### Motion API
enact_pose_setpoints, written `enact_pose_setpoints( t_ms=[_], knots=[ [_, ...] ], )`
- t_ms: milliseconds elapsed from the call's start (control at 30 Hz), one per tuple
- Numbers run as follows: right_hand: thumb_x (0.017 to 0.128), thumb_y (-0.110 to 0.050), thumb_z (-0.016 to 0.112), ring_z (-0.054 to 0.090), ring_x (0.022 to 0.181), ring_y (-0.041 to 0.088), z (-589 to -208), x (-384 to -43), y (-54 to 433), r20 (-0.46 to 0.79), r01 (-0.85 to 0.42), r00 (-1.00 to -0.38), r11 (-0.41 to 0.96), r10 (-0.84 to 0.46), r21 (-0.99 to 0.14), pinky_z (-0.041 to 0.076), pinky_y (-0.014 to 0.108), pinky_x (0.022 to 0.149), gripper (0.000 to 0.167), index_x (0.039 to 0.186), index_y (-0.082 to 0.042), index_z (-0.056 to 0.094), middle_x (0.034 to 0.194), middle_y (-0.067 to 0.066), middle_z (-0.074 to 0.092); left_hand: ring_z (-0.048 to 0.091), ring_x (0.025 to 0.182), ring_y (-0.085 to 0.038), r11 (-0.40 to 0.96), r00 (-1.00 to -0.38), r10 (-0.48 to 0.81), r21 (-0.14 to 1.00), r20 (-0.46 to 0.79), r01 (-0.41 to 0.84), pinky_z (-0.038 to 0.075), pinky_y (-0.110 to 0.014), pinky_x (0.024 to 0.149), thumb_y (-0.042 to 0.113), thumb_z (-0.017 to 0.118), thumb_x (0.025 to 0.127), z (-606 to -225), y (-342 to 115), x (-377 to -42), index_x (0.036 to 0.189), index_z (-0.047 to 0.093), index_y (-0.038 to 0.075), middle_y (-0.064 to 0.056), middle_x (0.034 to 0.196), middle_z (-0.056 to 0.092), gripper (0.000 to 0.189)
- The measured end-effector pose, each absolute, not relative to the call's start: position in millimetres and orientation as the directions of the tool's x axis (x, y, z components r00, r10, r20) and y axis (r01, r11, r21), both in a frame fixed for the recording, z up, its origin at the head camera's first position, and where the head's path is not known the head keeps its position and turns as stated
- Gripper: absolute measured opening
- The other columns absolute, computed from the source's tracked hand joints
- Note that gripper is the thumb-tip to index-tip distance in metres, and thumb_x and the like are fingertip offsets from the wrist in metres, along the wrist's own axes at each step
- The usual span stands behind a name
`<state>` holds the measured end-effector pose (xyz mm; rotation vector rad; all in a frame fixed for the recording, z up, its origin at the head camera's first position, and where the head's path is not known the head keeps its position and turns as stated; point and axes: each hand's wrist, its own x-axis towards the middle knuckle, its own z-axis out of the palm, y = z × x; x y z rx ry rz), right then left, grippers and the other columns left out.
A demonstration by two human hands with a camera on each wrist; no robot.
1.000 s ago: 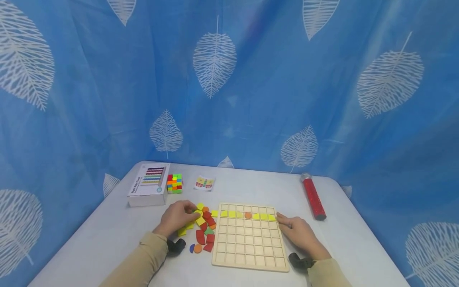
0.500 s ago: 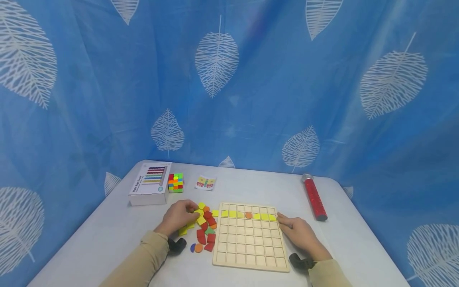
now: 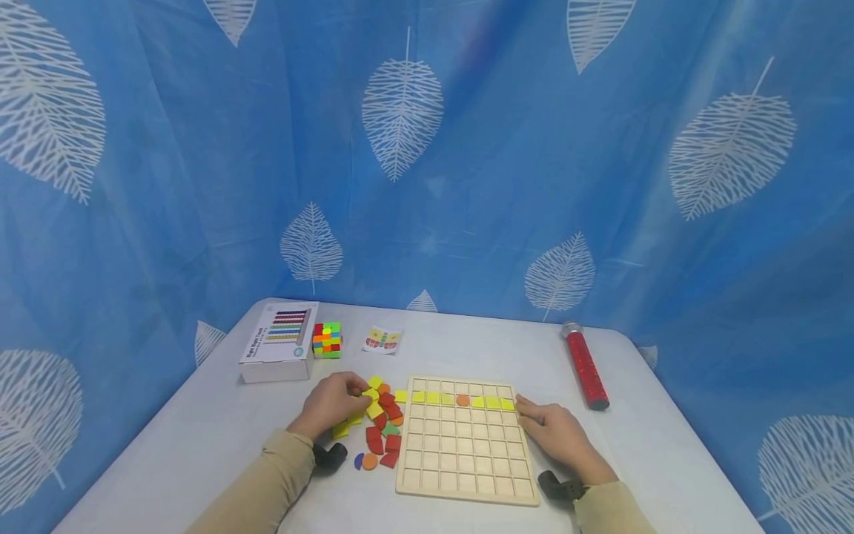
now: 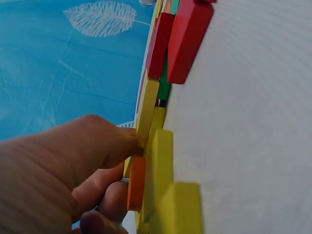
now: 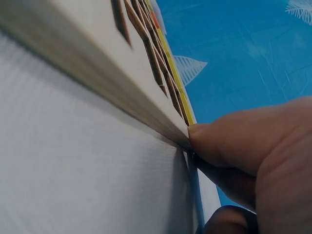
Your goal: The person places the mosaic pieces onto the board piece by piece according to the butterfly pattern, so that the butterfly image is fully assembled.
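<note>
My left hand [image 3: 330,404] reaches into a loose pile of coloured tiles, its thumb and fingers pinching a yellow tile [image 3: 370,398]. In the left wrist view the thumb tip meets a yellow edge, and an orange disc [image 4: 136,184] stands close by the curled fingers. On the right, the straight fingers of my right hand [image 3: 560,434] touch the side of a wooden grid board [image 3: 467,498]; its thumb tip presses the board's edge [image 5: 161,114] in the right wrist view. One row of the board holds yellow tiles [image 3: 433,398] and an orange disc [image 3: 463,400].
Red tiles [image 3: 374,439], a green piece [image 3: 390,429] and a blue half-disc [image 3: 359,461] lie left of the board. Further back are a white box [image 3: 276,367], a puzzle cube [image 3: 327,341] and a pattern card [image 3: 382,340]. A red microphone [image 3: 586,371] lies at the right.
</note>
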<state>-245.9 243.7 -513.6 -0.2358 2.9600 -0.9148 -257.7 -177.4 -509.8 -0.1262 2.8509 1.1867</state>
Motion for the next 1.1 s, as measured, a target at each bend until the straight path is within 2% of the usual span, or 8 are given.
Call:
enact_pose_setpoints(
  t_ms=[333,600,767,967,1100],
  knots=[
    [0.096,-0.023,0.069,0.052,0.141,0.032,-515,-245,244,0.030,-0.143,-0.988,0.816,-0.152,-0.560,0.040,0.054,0.114,0.041,0.136,-0.013,0.067,0.148,0.001,0.059,0.059,0.088,-0.019,0.689,-0.997,-0.047,0.722,-0.055,-0.072,0.056,-0.038,0.082,0.025,0.083,0.086,-509,-175,-256,0.110,0.073,0.017,0.001,0.101,0.067,0.027],
    [0.097,-0.024,0.068,0.051,0.141,0.033,-514,-245,243,0.028,-0.140,-0.988,0.812,-0.151,-0.567,0.039,0.055,0.114,0.041,0.136,-0.013,0.067,0.148,0.001,0.058,0.060,0.094,-0.021,0.560,-0.998,-0.043,0.826,-0.054,-0.068,0.057,-0.035,0.080,0.020,0.078,0.091,-510,-175,-252,0.110,0.074,0.016,-0.002,0.108,0.068,0.020],
    [0.097,-0.024,0.068,0.051,0.141,0.034,-514,-244,242,0.029,-0.143,-0.988,0.815,-0.153,-0.562,0.040,0.056,0.114,0.042,0.137,-0.012,0.066,0.148,0.001,0.058,0.060,0.098,-0.020,0.536,-0.998,-0.047,0.842,-0.036,-0.056,0.058,-0.035,0.085,0.021,0.075,0.095,-518,-178,-257,0.111,0.075,0.016,-0.001,0.110,0.068,0.017],
    [0.097,-0.024,0.068,0.051,0.140,0.034,-514,-244,242,0.036,-0.150,-0.987,0.819,-0.157,-0.554,0.040,0.056,0.113,0.041,0.137,-0.012,0.067,0.149,0.002,0.058,0.060,0.099,-0.022,0.466,-0.996,-0.067,0.881,-0.059,-0.084,0.057,-0.032,0.082,0.024,0.074,0.095,-517,-176,-260,0.111,0.076,0.019,-0.001,0.111,0.068,0.017],
    [0.096,-0.023,0.068,0.051,0.140,0.035,-514,-244,243,0.044,-0.156,-0.987,0.818,-0.158,-0.553,0.039,0.057,0.113,0.041,0.136,-0.012,0.067,0.149,0.002,0.058,0.060,0.099,-0.021,0.468,-0.998,-0.048,0.882,-0.027,-0.046,0.056,-0.032,0.083,0.024,0.074,0.095,-512,-168,-260,0.110,0.077,0.019,0.000,0.110,0.069,0.016]
  ],
)
